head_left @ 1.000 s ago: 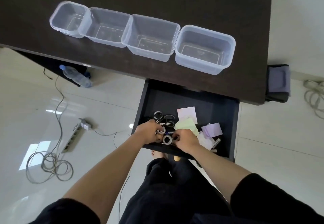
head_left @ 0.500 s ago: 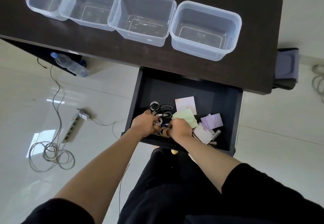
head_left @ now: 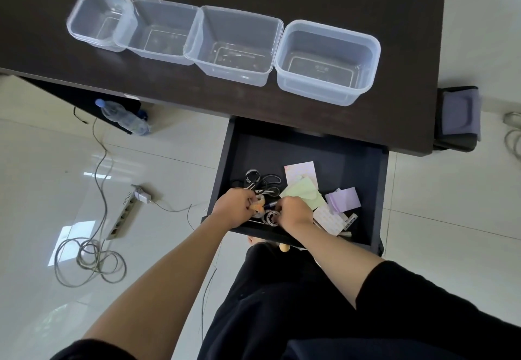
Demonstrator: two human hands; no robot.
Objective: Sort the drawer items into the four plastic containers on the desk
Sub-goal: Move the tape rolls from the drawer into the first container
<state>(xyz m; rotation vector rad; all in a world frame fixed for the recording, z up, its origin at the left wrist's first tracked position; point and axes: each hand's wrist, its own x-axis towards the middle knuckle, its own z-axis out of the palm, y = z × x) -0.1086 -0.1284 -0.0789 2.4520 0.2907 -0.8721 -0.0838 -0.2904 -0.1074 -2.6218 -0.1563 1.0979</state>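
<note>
Where the dark table (head_left: 282,111) fills the upper view, four clear plastic containers (head_left: 234,46) stand in a row, rims touching, from ten o'clock across to one o'clock, all bare inside.

Floor, nine o'clock: water bottle (head_left: 124,118) lying beneath the table edge; power strip (head_left: 124,213) with white plug; grey cable coil (head_left: 90,258) at eight o'clock.

Drawer (head_left: 366,199), pulled out below the table, centre to four o'clock. Contents, left to right:
- scissors (head_left: 267,183), black handles, beside a small tape roll (head_left: 251,175);
- left hand (head_left: 235,208), fingers curled over a pale orange tape roll (head_left: 258,207);
- blue pen (head_left: 271,204), between the two hands;
- grey tape roll (head_left: 270,217), just under the right hand's fingers (whether pinched or only touched, I cannot tell);
- right hand (head_left: 294,214), fingers curled downward into the pile;
- pink sticky pad (head_left: 300,170), overlapped by a green sticky pad (head_left: 303,191);
- white patterned pad (head_left: 329,218);
- purple sticky pad (head_left: 344,200);
- white marker (head_left: 349,221), at the drawer's near side.

Beyond the table, three o'clock: grey bag (head_left: 456,117) against its side; light cable (head_left: 513,134) at the view's edge.

Foreground, six o'clock: black sleeves and dark trousers.
</note>
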